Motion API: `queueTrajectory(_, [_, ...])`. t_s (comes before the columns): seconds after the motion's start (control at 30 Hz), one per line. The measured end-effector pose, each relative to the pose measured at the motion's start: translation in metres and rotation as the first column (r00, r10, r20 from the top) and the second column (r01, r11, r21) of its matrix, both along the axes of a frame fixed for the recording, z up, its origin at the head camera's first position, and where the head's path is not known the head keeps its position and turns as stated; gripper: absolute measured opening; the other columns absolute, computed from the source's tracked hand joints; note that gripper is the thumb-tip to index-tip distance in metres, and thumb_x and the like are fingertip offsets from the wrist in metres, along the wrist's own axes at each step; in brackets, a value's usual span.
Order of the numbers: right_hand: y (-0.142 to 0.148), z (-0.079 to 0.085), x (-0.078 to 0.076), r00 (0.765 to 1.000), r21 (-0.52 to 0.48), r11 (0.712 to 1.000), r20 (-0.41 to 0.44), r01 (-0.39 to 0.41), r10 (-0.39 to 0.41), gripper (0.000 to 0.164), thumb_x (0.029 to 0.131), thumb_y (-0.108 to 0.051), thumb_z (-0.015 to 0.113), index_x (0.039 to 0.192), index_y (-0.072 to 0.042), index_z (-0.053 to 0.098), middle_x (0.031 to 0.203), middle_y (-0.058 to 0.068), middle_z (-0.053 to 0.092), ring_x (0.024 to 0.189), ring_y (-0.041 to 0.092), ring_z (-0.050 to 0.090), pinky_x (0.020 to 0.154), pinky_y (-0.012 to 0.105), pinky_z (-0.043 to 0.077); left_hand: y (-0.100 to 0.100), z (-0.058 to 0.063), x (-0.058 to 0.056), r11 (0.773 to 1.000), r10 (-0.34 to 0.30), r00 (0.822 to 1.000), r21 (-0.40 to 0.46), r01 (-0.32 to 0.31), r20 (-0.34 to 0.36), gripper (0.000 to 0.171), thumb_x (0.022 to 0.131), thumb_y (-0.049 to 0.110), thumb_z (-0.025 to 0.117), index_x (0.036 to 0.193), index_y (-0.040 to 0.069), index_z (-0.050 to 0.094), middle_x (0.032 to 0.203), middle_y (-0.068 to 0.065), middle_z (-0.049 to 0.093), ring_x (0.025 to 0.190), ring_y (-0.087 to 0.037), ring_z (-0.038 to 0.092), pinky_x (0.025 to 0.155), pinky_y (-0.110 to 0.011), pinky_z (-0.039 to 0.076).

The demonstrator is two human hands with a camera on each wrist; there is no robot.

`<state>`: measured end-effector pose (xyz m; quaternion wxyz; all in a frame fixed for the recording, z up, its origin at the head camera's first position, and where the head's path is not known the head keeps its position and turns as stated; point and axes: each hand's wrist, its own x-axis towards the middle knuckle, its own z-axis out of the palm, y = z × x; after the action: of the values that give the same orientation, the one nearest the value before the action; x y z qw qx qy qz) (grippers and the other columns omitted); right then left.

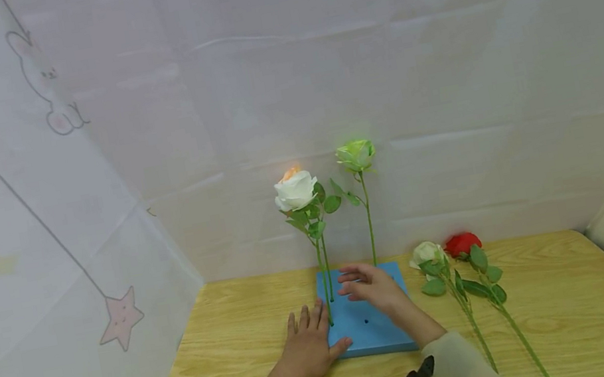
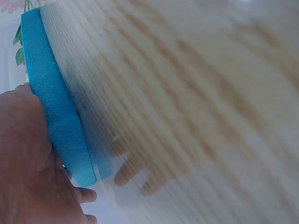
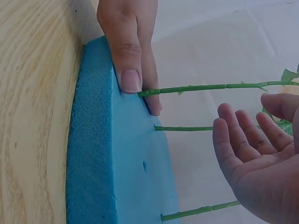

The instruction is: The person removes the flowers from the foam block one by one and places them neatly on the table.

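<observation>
Left hand (image 1: pixel 306 348) on blue block (image 1: pixel 373 337) (right hand (image 1: pixel 379 291) near rose stems (image 3: pixel 196 88))

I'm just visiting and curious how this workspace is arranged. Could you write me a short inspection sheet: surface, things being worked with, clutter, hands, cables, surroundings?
Surface: wood-grain table.
Work things: blue block with white rose, partly hidden orange flower and green rose standing in it; pale rose and red rose lie to its right.
Clutter: nothing seen.
Left hand: touches the block's left edge.
Right hand: above the block, fingers loosely curved, gripping nothing.
Cables: nothing seen.
Surroundings: pale sheeting with printed pink star.
</observation>
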<state>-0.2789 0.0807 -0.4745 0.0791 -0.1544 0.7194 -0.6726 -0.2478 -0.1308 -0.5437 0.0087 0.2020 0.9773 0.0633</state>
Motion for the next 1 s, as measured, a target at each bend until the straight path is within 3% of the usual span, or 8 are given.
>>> queueTrajectory(0.23, [-0.005, -0.002, -0.003, 1.000, -0.028, 0.999, 0.015, -0.016, 0.017, 0.044, 0.102, -0.016, 0.064, 0.144, -0.006, 0.054, 0.132, 0.018, 0.063, 0.111, 0.030, 0.068, 0.096, 0.043, 0.055, 0.000, 0.001, 0.000, 1.000, 0.000, 1.000, -0.009, 0.000, 0.004, 0.095, 0.098, 0.076, 0.029, 0.162, 0.008, 0.023, 0.169, -0.012, 0.019, 0.151, -0.045, 0.023, 0.117, -0.068, 0.015])
queueTrajectory(0.47, [-0.009, -0.004, -0.006, 0.999, -0.052, 0.998, 0.033, -0.041, 0.042, 0.046, 0.101, -0.015, 0.064, 0.145, -0.004, 0.052, 0.137, 0.027, 0.058, 0.111, 0.031, 0.068, 0.097, 0.044, 0.055, 0.000, 0.003, 0.001, 1.000, -0.002, 1.000, -0.011, 0.002, 0.006, 0.095, 0.097, 0.077, 0.027, 0.163, 0.008, 0.022, 0.169, -0.012, 0.018, 0.151, -0.045, 0.023, 0.117, -0.068, 0.015])
queueTrajectory(0.77, [-0.017, -0.005, -0.010, 0.998, -0.049, 0.997, 0.035, -0.056, 0.058, 0.050, 0.102, -0.015, 0.063, 0.147, 0.000, 0.049, 0.133, 0.020, 0.062, 0.110, 0.027, 0.068, 0.097, 0.045, 0.054, -0.001, -0.001, 0.000, 1.000, -0.013, 1.000, -0.001, 0.013, -0.022, 0.097, 0.097, 0.077, 0.029, 0.162, 0.006, 0.023, 0.168, -0.014, 0.021, 0.149, -0.047, 0.025, 0.116, -0.070, 0.016])
queueTrajectory(1.0, [-0.023, -0.003, -0.012, 0.997, -0.045, 0.998, 0.059, -0.037, 0.039, 0.051, 0.098, -0.021, 0.070, 0.145, -0.006, 0.054, 0.133, 0.016, 0.063, 0.115, 0.028, 0.066, 0.100, 0.049, 0.052, -0.002, -0.001, 0.001, 1.000, -0.010, 1.000, -0.003, 0.010, -0.015, 0.097, 0.097, 0.078, 0.027, 0.163, 0.007, 0.020, 0.168, -0.013, 0.018, 0.150, -0.046, 0.023, 0.117, -0.069, 0.015])
